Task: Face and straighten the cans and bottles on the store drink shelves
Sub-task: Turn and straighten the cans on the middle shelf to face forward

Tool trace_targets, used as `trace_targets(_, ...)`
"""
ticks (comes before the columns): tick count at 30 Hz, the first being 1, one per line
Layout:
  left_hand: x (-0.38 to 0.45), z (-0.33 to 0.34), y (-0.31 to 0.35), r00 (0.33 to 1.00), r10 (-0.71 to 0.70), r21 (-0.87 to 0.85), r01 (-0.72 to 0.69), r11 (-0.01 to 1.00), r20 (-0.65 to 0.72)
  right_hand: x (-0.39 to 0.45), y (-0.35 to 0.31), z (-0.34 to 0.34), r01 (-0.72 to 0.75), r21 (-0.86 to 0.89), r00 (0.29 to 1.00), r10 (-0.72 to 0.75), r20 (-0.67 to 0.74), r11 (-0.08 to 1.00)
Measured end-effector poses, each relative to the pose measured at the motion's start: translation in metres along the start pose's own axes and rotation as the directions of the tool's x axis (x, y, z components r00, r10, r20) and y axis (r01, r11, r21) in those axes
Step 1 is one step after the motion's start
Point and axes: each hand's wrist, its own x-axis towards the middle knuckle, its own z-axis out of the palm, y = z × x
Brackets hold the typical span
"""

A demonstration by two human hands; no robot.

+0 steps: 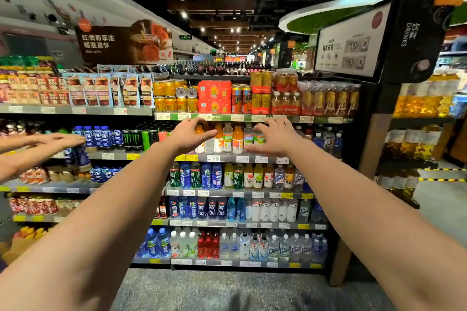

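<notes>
now both hands [192, 137] reach the orange bottles [237, 139].

Both hands [233, 137] reach to bottles [228, 137] on 2nd shelf [242, 158].

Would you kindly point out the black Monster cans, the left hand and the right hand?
black Monster cans [132, 139]: head view, on a can's front label.
left hand [192, 136]: head view, back of the hand.
right hand [277, 137]: head view, back of the hand.

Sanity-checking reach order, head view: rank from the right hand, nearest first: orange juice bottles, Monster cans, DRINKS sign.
1. orange juice bottles, same shelf, just left of the right hand.
2. Monster cans, same shelf, far left.
3. DRINKS sign, overhead, upper right.
</notes>
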Motion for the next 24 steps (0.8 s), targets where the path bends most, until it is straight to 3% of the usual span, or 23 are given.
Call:
trace_targets(11,0.076,-0.038,-0.112,0.996,-0.004,0.053,-0.001,0.999,0.089,0.110,-0.081,0.022,-0.031,-0.113,0.996,0.041,0.082,0.993)
trace_targets(24,0.158,-0.021,-0.160,0.992,-0.015,0.052,0.009,0.999,0.127,0.207,-0.080,0.046,-0.067,-0.074,0.993,0.074,0.090,0.995)
